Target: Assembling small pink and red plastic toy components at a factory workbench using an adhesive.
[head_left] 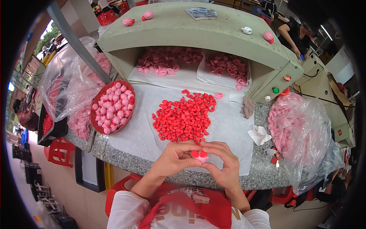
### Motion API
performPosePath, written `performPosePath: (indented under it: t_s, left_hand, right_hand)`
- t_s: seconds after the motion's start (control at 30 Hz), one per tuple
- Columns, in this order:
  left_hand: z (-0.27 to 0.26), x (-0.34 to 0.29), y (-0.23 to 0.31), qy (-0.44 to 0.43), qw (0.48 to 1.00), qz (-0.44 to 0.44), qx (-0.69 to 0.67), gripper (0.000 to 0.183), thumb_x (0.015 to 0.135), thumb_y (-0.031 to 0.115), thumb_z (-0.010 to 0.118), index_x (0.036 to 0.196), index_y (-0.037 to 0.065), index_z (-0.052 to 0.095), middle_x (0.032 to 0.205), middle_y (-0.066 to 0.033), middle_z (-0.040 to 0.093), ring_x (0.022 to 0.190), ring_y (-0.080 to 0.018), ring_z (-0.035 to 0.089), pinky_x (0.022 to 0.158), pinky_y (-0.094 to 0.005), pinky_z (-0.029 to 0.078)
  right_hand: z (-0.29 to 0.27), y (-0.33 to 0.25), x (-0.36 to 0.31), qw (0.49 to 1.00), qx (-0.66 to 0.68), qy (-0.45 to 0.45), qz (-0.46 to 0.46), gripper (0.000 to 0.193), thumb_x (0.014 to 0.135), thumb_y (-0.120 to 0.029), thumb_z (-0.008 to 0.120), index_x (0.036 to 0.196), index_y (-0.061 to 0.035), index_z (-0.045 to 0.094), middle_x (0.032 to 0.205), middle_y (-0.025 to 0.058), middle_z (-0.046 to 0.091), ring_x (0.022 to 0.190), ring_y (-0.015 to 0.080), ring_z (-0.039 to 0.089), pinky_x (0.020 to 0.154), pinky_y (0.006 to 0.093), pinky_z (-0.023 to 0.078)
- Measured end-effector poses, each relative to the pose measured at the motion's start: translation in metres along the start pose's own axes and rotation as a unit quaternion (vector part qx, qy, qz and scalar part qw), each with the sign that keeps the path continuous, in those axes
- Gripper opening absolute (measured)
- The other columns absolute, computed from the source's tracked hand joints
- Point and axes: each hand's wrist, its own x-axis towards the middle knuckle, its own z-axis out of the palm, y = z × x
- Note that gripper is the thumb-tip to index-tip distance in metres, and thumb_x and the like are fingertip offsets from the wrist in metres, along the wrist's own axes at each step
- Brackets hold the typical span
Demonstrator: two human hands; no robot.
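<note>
Pink and red, a small piece (203, 158) sits pinched between your left hand (173, 155) and right hand (225, 162), near heaped red pieces (183, 119).

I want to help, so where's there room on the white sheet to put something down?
Right of the pile of red pieces, bare white sheet runs toward the crumpled tissue. A narrower bare strip lies between pile and red bowl. It's crowded in the bowl and by the pile's near edge, where the left hand and right hand hold a pink piece.
</note>
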Motion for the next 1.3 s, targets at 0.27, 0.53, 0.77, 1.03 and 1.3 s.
performPosePath:
  t_s: [0.27, 0.53, 0.77, 1.03, 1.3]
  left_hand:
    - [0.021, -0.003, 0.004, 0.116, 0.926, 0.185, 0.308, 0.037, 0.064, 0.001, 0.074, 0.098, 0.000, 0.060, 0.088, -0.0092, 0.054, 0.079, -0.0130, 0.057, 0.063, -0.0235, 0.052]
    - [0.022, -0.001, 0.002, 0.140, 0.892, 0.235, 0.361, 0.039, 0.062, -0.001, 0.073, 0.099, 0.000, 0.061, 0.089, -0.0097, 0.054, 0.078, -0.0152, 0.058, 0.062, -0.0233, 0.053]
    - [0.022, 0.000, -0.011, 0.163, 0.830, 0.281, 0.452, 0.037, 0.066, -0.011, 0.061, 0.101, 0.001, 0.060, 0.101, -0.0126, 0.051, 0.083, -0.0192, 0.058, 0.065, -0.0267, 0.052]
    - [0.014, -0.002, -0.006, 0.097, 0.988, 0.106, 0.051, 0.036, 0.074, -0.010, 0.057, 0.110, -0.003, 0.055, 0.111, -0.0122, 0.049, 0.102, -0.0199, 0.052, 0.082, -0.0288, 0.047]
    - [0.003, 0.000, -0.010, 0.145, 0.984, -0.049, -0.088, 0.026, 0.082, 0.005, 0.056, 0.107, -0.002, 0.056, 0.099, -0.0095, 0.060, 0.090, -0.0151, 0.058, 0.076, -0.0251, 0.049]
  right_hand:
    - [0.007, 0.012, -0.007, 0.997, 0.061, 0.035, -0.007, 0.035, 0.067, 0.009, 0.060, 0.100, -0.0012, 0.056, 0.110, 0.0185, 0.055, 0.103, 0.0273, 0.053, 0.088, 0.0357, 0.042]
    - [0.007, 0.014, -0.008, 0.996, 0.071, 0.044, -0.028, 0.037, 0.070, 0.010, 0.056, 0.105, -0.0012, 0.057, 0.109, 0.0159, 0.057, 0.095, 0.0238, 0.058, 0.081, 0.0304, 0.046]
    - [0.018, 0.005, -0.012, 0.952, 0.228, 0.078, 0.187, 0.038, 0.074, 0.008, 0.057, 0.111, 0.0044, 0.050, 0.107, 0.0138, 0.056, 0.096, 0.0174, 0.055, 0.079, 0.0268, 0.046]
    - [0.020, 0.022, -0.014, 0.912, 0.365, 0.076, 0.174, 0.039, 0.075, 0.006, 0.061, 0.112, 0.0043, 0.049, 0.104, 0.0133, 0.057, 0.093, 0.0168, 0.057, 0.080, 0.0264, 0.048]
    - [0.026, 0.016, -0.016, 0.978, 0.096, 0.089, 0.160, 0.033, 0.076, 0.008, 0.057, 0.109, 0.0017, 0.056, 0.094, 0.0114, 0.059, 0.079, 0.0139, 0.060, 0.066, 0.0231, 0.049]
